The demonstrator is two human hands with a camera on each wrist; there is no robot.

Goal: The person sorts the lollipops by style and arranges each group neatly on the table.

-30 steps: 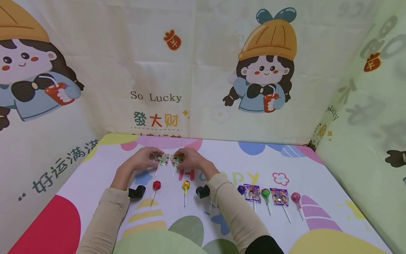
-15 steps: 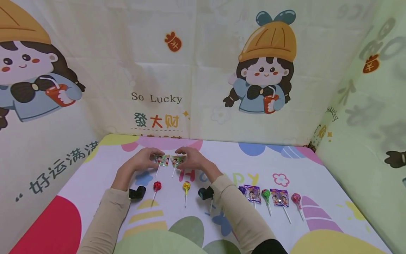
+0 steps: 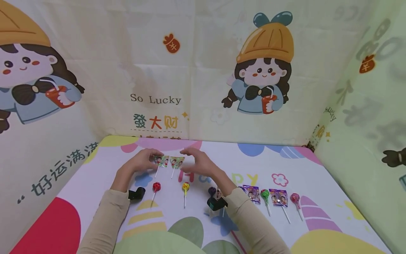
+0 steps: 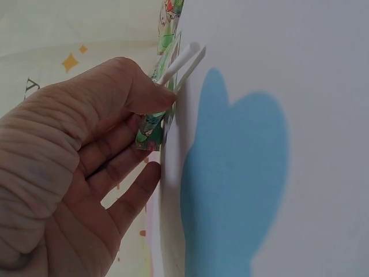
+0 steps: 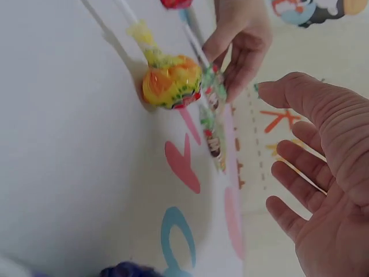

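Near the table's far side, my left hand pinches a lollipop in a flat green printed wrapper by the wrapper's left edge. The left wrist view shows the thumb on that wrapper, its white stick pointing toward me. Just right of it lies a second green-wrapped lollipop, on the table. My right hand is beside this second one, thumb and fingers spread apart with nothing between them. In the right wrist view, the right hand is clear of both wrappers.
Closer to me lie a red lollipop, a yellow lollipop and a dark purple lollipop near my right wrist. Farther right are purple-wrapped lollipops, a green lollipop and a pinkish-red lollipop. A printed cloth wall stands behind.
My right hand has let go of the right green-wrapped lollipop and moved right, its fingers opening. My left hand stays on the other one.
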